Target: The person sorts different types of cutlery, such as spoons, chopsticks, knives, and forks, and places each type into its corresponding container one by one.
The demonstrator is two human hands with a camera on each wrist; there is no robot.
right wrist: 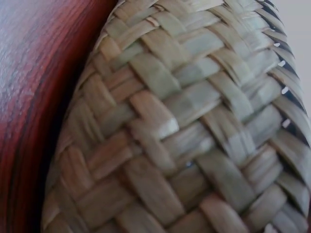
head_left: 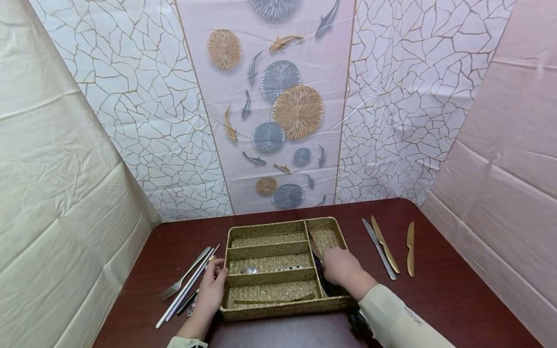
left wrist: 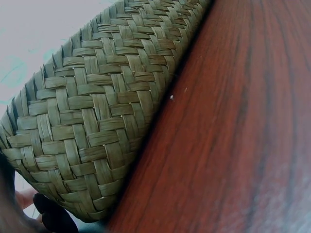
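Note:
A woven tray [head_left: 267, 315] with several compartments lies on the table. My left hand [head_left: 212, 289] rests against its left side, fingers loosely bent and thumb by the rim. A rounded gold piece [head_left: 212, 258] shows just past those fingers. Inside the tall right compartment my right hand [head_left: 341, 265] grips a knife, whose blade [head_left: 314, 243] leans along the divider; the handle is hidden by the hand. A silver spoon [head_left: 249, 270] and a patterned handle [head_left: 289, 268] lie in the middle compartment, a thin gold fork [head_left: 278, 301] in the front one. Both wrist views show mainly woven tray wall [left wrist: 92, 111].
On the right of the table lie a silver knife [head_left: 378, 249] and two gold knives, one [head_left: 410, 249] farther right. To the left are a silver fork [head_left: 184, 274], pale chopsticks [head_left: 187, 290] and darker handles partly behind my left hand. Fabric walls [head_left: 65, 203] stand round the table.

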